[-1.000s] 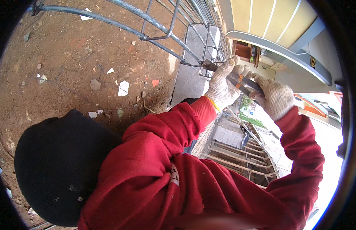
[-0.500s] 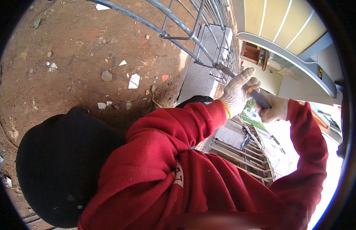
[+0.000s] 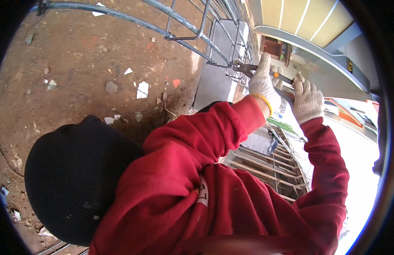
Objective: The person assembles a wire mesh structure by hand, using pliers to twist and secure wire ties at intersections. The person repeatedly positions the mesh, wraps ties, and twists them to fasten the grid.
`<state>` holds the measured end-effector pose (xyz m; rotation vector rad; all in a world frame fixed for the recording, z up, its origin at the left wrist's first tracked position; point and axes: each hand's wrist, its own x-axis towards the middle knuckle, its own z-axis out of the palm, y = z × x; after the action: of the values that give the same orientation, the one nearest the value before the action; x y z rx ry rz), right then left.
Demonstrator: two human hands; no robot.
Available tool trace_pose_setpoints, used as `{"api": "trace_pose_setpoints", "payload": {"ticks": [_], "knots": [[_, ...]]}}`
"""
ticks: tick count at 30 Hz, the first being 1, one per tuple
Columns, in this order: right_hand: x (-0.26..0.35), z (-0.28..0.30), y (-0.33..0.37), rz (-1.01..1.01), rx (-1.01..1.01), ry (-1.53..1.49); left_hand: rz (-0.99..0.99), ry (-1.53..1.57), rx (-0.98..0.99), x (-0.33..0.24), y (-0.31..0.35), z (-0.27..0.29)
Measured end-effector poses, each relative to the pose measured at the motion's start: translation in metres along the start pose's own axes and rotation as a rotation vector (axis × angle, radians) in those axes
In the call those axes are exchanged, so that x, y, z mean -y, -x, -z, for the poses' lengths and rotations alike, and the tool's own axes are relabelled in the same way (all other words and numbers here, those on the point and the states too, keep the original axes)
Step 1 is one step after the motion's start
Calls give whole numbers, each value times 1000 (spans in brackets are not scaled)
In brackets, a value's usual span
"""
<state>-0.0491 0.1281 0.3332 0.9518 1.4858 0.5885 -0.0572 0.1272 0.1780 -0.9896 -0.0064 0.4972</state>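
Right hand (image 3: 308, 98): grip closed on the pincers (image 3: 285, 78) near the handle ends. Left hand (image 3: 262, 83): grip closed round the handles nearer the head. Head projects past left grip, at rebar cage (image 3: 200, 35); contact unclear. Ground (image 3: 90, 63) beyond.

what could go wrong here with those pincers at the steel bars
The pincers might slip at the steel bars, jolting the left hand and right hand. The left hand, nearer the bars, could get scraped or pinched. The broken white piece on the ground might catch a foot.
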Motion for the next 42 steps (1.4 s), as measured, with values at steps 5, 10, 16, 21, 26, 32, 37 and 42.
{"api": "trace_pose_setpoints", "payload": {"ticks": [5, 10, 16, 21, 26, 32, 37, 42], "knots": [[-20, -32, -10, -246, 1499, -1522, 3, -79, 136, 11, 13, 30], [4, -9, -8, -310, 1352, -1315, -84, 7, 122, 15, 2, 39], [69, -61, 43, -162, 191, -875, -309, -475, -181, 37, 10, 58], [96, -144, 97, -202, 1133, -1809, 64, -765, -527, 62, 40, 126], [202, -251, 114, -250, 869, -1871, -75, -1235, -288, 67, 43, 229], [379, -339, 111, -632, 557, -1765, -463, -2192, -42, -30, 27, 295], [450, -313, 98, -854, 499, -1750, -745, -3065, -350, -147, -5, 263], [485, -292, 91, -855, 497, -1952, -818, -3449, -216, -140, -51, 278]]}}
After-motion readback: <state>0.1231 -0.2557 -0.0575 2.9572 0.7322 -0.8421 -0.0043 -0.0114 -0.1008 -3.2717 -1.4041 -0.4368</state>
